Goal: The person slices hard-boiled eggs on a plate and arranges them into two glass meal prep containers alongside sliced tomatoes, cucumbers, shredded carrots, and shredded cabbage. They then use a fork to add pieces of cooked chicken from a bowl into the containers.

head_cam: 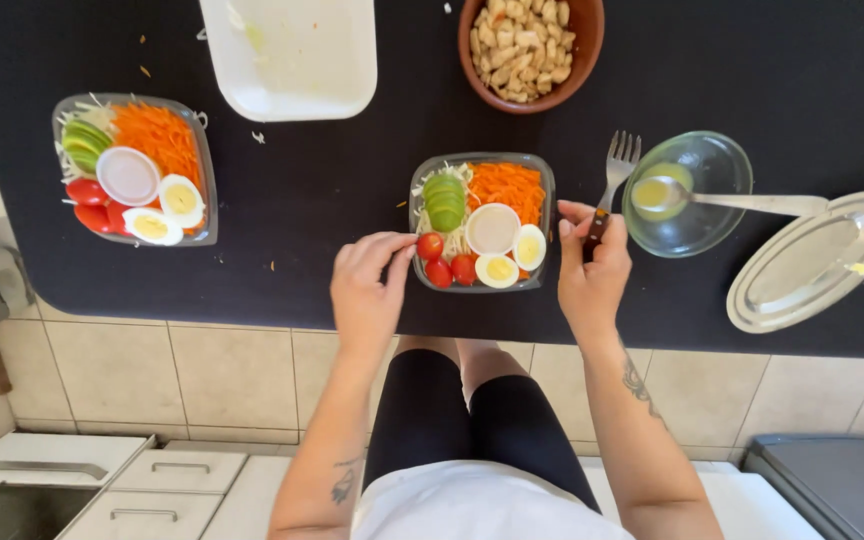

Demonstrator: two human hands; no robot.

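Left hand [370,290]: fingers curled, tips pinched at a cherry tomato [430,246] on the near left corner of the salad container [483,222]; it seems to grasp or nudge the tomato, so that the red row sits tight against the wall.
Right hand [592,272]: clenched around the dark handle of a fork [614,178], tines pointing away from the body and lying flat on the desk [312,190]; held low on the handle, just beside the container's right wall, ready at the food's edge.
Salad container: clear, squarish, in the middle of the black desk near its front edge, between the two hands, square to the person, so both can reach in.
Contents: avocado slices and shredded carrot at the back, a small lidded sauce cup [493,228] in the centre, egg halves and tomatoes along the front; each kind kept in its own patch.
Second container [134,170]: well apart on the left, filled the same way, set aside out of the working spot.
Glass bowl [689,192]: right of the fork, a spoon [727,200] resting in yellowish liquid, handle laid over the rim.
Metal lid [812,262]: far right, lying on the desk beside the bowl.
Brown bowl [530,48]: at the back, full of pale pieces.
White tray [290,55]: back left, nearly bare.
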